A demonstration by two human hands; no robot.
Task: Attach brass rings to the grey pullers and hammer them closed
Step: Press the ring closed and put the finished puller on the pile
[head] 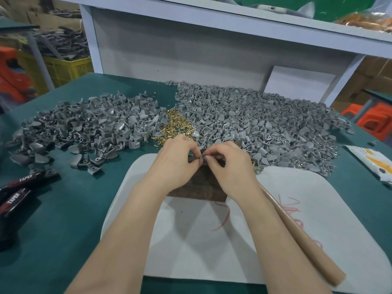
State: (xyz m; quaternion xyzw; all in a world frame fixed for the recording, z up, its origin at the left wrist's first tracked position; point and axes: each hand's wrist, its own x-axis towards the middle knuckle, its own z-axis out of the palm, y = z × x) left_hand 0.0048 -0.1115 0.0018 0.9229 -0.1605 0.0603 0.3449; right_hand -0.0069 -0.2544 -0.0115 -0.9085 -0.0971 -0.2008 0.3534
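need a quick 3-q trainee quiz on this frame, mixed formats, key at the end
1. True or false: the brass rings lie between the two heaps of grey pullers.
2. The left hand and right hand pinch a small grey piece above: A) the dark block; B) the yellow crate; C) the upper shelf.
3. Fill in: the wooden handle lies on the white mat beside the ___ forearm.
Key: 1 true; 2 A; 3 right.
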